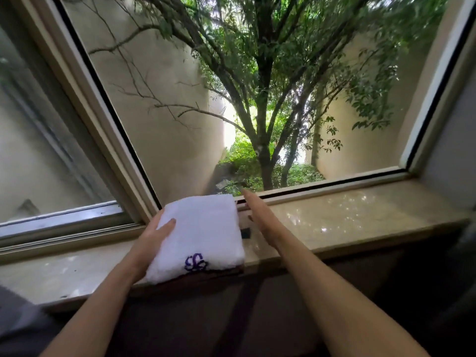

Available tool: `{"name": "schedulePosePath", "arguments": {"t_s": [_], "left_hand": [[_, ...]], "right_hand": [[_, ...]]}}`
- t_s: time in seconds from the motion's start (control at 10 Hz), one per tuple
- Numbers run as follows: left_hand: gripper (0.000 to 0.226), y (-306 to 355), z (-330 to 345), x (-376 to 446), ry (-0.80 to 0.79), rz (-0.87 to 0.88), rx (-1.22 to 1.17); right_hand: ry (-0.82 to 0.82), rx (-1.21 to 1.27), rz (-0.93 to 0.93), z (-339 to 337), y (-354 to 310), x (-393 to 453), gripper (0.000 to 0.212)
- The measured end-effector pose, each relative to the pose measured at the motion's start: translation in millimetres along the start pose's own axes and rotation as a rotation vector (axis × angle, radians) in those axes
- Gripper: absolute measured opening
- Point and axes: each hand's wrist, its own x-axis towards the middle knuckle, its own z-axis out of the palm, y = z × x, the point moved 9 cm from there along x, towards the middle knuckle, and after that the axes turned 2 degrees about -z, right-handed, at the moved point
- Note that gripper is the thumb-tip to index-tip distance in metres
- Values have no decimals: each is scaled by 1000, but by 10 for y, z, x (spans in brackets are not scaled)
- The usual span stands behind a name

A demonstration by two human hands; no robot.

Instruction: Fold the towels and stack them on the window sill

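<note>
**A:** Where is the towel?

**B:** A folded white towel (pixel 203 235) lies flat on the marble window sill (pixel 347 215). Its near edge reaches the sill's front lip, and its far edge lies just short of the window frame. A purple embroidered monogram (pixel 195 262) sits near the towel's front edge.

**A:** And the hands?

**B:** The left hand (pixel 157 234) holds the towel's left side. The thumb lies on top of the cloth and the fingers are tucked out of sight along or under that edge, so it grips the towel there. The right hand (pixel 260 217) is flat and open, fingers straight and together, pointing toward the glass. It stands edge-on just beside the towel's right side; whether it touches the cloth, I cannot tell. It holds nothing.

**A:** What else is near the towel?

**B:** A small dark object (pixel 246 233) lies on the sill between the towel's right edge and the right wrist; it is too blurred to identify. Beyond the towel, through the window pane (pixel 180 112), stands a tree (pixel 265 150) between pale walls. Left of the towel a second, angled pane (pixel 38 150) meets the frame.
</note>
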Motion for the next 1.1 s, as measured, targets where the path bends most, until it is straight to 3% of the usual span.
{"name": "schedulePosePath", "arguments": {"t_s": [0.1,0.4,0.5,0.6,0.7,0.8,0.9,1.0,1.1], "left_hand": [[43,-196,-12,13,-49,-64,-113],[39,-261,-111,0,21,-107,-95],[44,-25,-182,-80,137,-46,202],[42,359,-233,-168,315,115,552],[53,460,-67,-157,225,181,711],[70,363,186,-198,94,186,878],[87,311,252,-258,95,176,986],[84,406,242,-234,80,179,1088],[55,655,205,-230,77,168,1000]], "right_hand": [[-55,46,51,323,292,1,72],[-65,-55,-39,460,161,-62,59],[8,-226,-100,383,4,-28,46],[75,-610,-147,316,-245,15,43],[23,-907,-197,436,-478,-24,52],[-1,-1071,-225,581,-486,-87,51],[-56,-1138,-220,717,-297,-169,48],[-76,-1178,-220,704,-297,-191,48],[-49,-1198,-182,565,-538,-133,49]]}}
